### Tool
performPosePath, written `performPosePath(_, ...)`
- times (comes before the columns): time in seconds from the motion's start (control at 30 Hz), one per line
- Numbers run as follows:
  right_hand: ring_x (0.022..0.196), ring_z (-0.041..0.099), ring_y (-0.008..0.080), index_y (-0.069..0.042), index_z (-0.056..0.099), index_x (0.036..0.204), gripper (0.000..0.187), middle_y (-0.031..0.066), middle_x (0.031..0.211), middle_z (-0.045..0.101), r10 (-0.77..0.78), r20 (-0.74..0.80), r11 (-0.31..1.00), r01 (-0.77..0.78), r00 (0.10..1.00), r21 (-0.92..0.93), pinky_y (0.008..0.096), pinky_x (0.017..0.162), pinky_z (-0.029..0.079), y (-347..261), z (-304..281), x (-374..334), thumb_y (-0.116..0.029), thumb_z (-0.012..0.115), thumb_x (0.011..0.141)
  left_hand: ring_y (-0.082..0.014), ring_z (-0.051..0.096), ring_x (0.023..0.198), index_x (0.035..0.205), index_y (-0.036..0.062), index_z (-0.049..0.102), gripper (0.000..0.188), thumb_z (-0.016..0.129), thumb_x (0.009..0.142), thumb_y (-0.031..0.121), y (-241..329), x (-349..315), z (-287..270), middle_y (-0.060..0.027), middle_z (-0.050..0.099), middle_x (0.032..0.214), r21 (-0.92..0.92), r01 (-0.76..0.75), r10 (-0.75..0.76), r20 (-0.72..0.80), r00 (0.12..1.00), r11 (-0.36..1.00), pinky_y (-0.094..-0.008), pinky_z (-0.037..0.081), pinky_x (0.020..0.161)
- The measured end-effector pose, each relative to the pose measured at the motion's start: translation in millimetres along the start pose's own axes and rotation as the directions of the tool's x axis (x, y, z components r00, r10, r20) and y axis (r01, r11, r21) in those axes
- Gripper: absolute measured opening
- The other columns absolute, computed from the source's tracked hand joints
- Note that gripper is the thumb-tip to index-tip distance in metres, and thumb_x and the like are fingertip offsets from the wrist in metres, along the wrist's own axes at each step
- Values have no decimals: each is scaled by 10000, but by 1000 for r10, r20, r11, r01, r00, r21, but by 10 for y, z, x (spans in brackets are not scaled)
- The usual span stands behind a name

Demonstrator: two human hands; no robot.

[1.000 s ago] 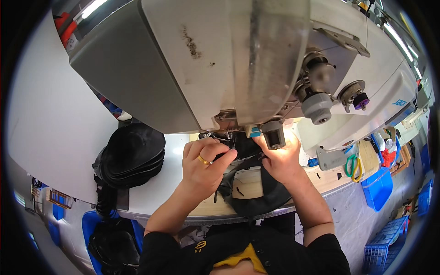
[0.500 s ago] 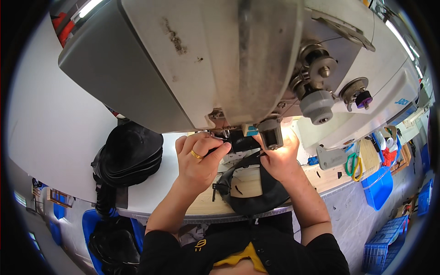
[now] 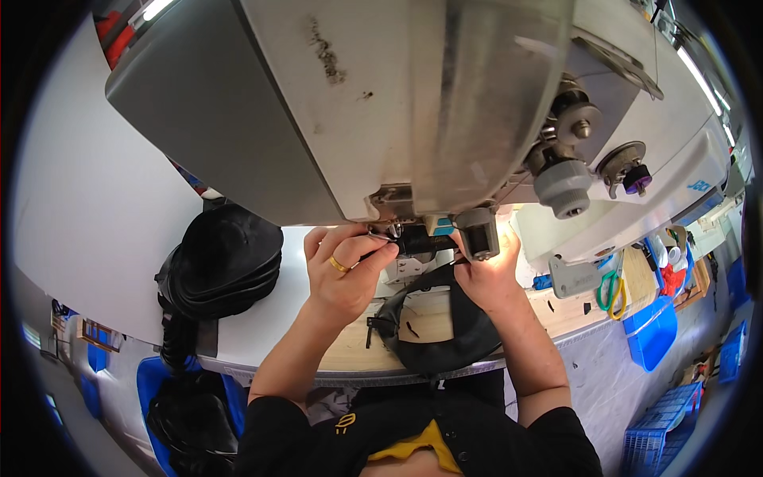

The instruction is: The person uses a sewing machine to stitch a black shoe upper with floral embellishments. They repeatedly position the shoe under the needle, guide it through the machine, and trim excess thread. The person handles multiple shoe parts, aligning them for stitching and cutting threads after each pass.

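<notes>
A large sewing machine (image 3: 350,119) fills the upper middle, its head over both hands. My left hand (image 3: 343,266), with a gold ring, is closed in a pinch on the edge of a black piece (image 3: 417,241) left of the needle area. On the other side my right hand (image 3: 486,266) has its thumb and fingers closed on the same black work, partly behind a grey machine part (image 3: 478,233). A loop of black strap (image 3: 433,355) hangs from there toward me over the table edge. The needle and the stitching spot are hidden.
Stacked black padded pieces (image 3: 226,258) lie at the left on the white tabletop (image 3: 95,207). A blue bin (image 3: 151,397) with black pieces stands below. Green-and-yellow-handled scissors (image 3: 612,294), a blue tray (image 3: 652,334) and a blue crate (image 3: 660,433) are at the right.
The view has shifted slightly, so the machine head appears a little further right. Both hands keep nearly the same place and grip on the black work.
</notes>
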State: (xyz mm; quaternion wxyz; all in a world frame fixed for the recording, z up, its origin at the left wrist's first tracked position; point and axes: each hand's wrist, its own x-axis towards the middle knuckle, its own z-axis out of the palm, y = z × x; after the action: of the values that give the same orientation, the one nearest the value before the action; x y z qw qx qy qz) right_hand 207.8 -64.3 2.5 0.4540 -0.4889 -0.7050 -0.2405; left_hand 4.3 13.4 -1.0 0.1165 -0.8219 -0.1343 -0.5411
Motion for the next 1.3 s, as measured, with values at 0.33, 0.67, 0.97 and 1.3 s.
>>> performPosePath(0.33,671,602,316,-43,648,835,357,89,733,627,94,-39,986,-87,995,140,384,591,484,173,152,-25,46,611,491,-207,586,835,735,88,668,138,742,641,19,-279,-76,209,-5,654,925,-36,1,-3,-76,997,999,-369,355,792)
performPosePath(0.67,661,566,374,-48,641,861,249,134,747,600,121,-3,988,-120,993,98,450,621,469,142,122,-33,-18,655,614,-270,626,865,791,96,652,143,709,672,40,-513,35,202,-59,673,911,150,92,-96,18,995,984,-425,425,776)
performPosePath(0.97,806,574,178,17,635,1054,219,117,1009,630,318,162,917,-346,934,198,267,694,455,148,-157,-503,92,556,864,-334,658,784,989,49,680,200,674,837,178,-1702,-1069,-1469,-136,676,836,373,834,-742,-398,540,407,-418,504,720)
performPosePath(1.3,657,564,220,24,618,967,199,139,846,623,291,306,903,-366,906,225,301,608,456,-35,39,-659,122,596,795,-191,684,893,1039,-1,686,244,606,841,119,-1687,-1473,-1823,-100,730,919,87,965,-915,-306,261,246,-335,491,793)
